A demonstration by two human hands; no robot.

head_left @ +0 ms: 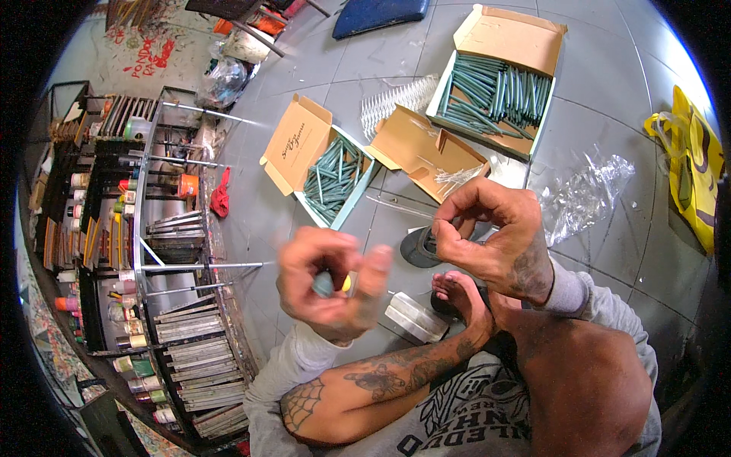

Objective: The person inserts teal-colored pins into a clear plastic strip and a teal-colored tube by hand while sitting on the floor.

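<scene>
My left hand [335, 311] curls round a blurred green stick [324, 284], likely light, stiff, best held mid-length! My right hand [499, 242] pinches near a clear strip [401, 206]; clamped or not, I can't tell.

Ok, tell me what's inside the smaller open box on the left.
The smaller open box holds a loose pile of slender teal sticks. Only the upper ones show; whatever lies beneath them is covered.

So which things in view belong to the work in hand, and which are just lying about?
Probably in use:
green piece, blurred, in the left hand
green sticks in open boxes
thin pale strips near the right hand

Apparently just lying about:
yellow bag
crumpled clear plastic
red cloth
</scene>
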